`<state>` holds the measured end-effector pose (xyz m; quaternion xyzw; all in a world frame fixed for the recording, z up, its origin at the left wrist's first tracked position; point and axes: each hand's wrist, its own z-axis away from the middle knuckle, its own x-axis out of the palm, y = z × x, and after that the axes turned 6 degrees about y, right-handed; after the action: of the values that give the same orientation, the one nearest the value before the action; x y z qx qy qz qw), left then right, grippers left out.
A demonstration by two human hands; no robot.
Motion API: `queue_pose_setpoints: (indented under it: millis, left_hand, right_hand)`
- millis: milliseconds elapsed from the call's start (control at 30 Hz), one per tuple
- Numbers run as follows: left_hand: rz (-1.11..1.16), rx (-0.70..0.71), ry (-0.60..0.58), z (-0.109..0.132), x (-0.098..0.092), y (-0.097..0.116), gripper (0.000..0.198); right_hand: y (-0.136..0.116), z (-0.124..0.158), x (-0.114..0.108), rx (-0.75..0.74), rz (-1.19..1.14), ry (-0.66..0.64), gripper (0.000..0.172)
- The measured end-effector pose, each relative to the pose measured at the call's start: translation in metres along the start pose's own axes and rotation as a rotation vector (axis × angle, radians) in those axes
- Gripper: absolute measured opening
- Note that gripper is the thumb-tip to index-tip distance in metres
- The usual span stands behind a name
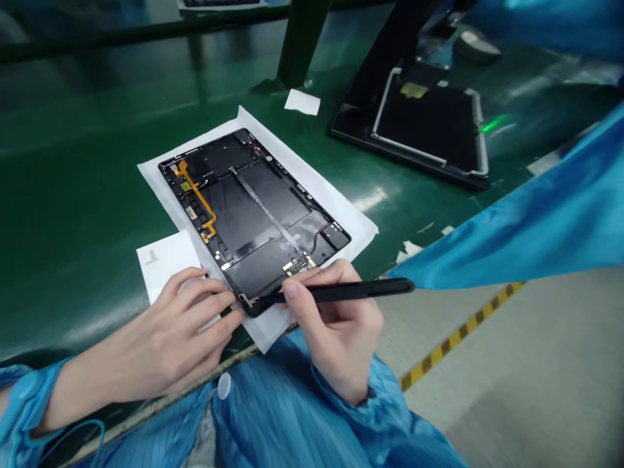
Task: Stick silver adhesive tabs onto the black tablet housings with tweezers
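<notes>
A glossy dark green tabletop point(73, 214) fills the left and middle of the frame, with soft pale glare lying across it; a dark rail point(121, 36) crosses the upper left; a green post point(299, 39) stands at upper centre; a black fixture point(424, 123) sits at upper right; the grey floor point(536, 364) at lower right carries a yellow-and-black stripe point(458, 338).
</notes>
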<state>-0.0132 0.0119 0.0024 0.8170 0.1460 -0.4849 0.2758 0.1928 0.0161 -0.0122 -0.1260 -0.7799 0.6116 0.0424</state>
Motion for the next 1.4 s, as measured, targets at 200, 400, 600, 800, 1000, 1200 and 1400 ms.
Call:
queue_pose_setpoints:
  millis: [200,400,600,800,1000,1200,1400]
  left_hand:
    - [-0.008,-0.024,-0.002,-0.0013,0.0018,0.0014,0.025]
    - [-0.030,0.002,-0.011,-0.0013,0.0021,0.0005,0.025]
    - [-0.018,0.007,-0.007,-0.0012,0.0012,0.0002,0.025]
    - [-0.015,0.004,-0.008,-0.0017,0.0013,-0.0002,0.025]
    - [-0.004,-0.003,0.007,-0.0022,0.0009,-0.0003,0.024]
    - [0.033,-0.002,0.033,0.0005,-0.0002,0.0007,0.025]
    - [0.045,-0.026,0.006,0.0018,0.0010,0.0002,0.029]
  right_hand:
    - [-0.0021,-0.0024,0.0029,0.049,0.026,-0.006,0.017]
    - [-0.0073,-0.0042,0.0038,0.047,0.074,-0.030,0.017]
    - [-0.0064,-0.0058,0.0027,0.036,0.093,-0.032,0.018]
    - [-0.0070,-0.0070,0.0022,0.039,0.087,-0.046,0.019]
    - [-0.0073,-0.0077,0.0026,0.019,0.110,-0.041,0.019]
    - [-0.0073,-0.0079,0.0016,0.009,0.114,-0.048,0.021]
    - [-0.0069,-0.0085,0.0029,0.012,0.105,-0.057,0.021]
